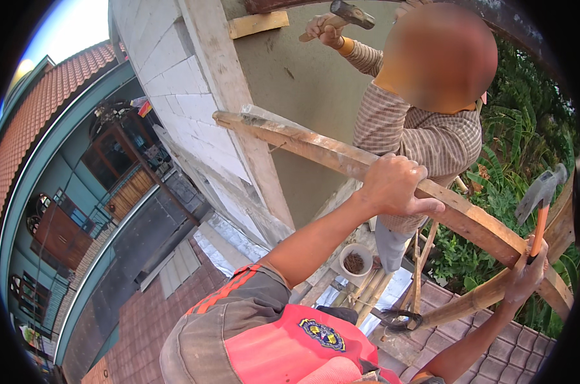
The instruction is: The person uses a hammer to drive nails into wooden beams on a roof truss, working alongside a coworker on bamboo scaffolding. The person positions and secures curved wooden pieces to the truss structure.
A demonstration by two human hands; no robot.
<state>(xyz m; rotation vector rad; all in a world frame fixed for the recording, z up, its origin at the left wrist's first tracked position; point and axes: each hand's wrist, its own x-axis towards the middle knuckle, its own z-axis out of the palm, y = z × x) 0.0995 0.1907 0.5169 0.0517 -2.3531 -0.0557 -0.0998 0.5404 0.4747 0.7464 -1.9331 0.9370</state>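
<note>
One timber beam slants from upper centre to lower right of the frame, apparently positioned, final fixing unverified, with the left hand's fingers curled over it and the right hand's wrapped around an orange-handled hammer.

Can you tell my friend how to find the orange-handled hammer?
Find the long wooden beam slanting down to the right. Near its lower end, the person's right hand holds a claw hammer, head up. Its bright orange handle sets it apart from the co-worker's wooden-handled hammer.
</note>
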